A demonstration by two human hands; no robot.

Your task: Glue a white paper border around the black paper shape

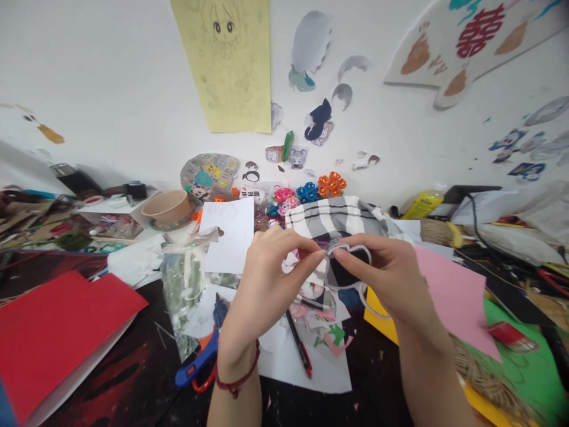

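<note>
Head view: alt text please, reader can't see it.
A person's right hand holds a pale looped item, the left hand pinching at its edge, above a cluttered dark table with paper scraps, a pen and a checked cloth.

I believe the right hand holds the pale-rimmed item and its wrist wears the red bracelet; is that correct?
Not quite: the head view shows the red bracelet on the left wrist; the right hand does hold the pale-rimmed item.

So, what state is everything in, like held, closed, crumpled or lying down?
White-rimmed glasses: tilted, held up
Left hand: pinched at the glasses' rim
Right hand: gripping the glasses
Yellow bottle: capped
Pen: lying on white paper
Checked cloth: rumpled
Twine: bundled
Yellow drawing: up on the wall
</note>
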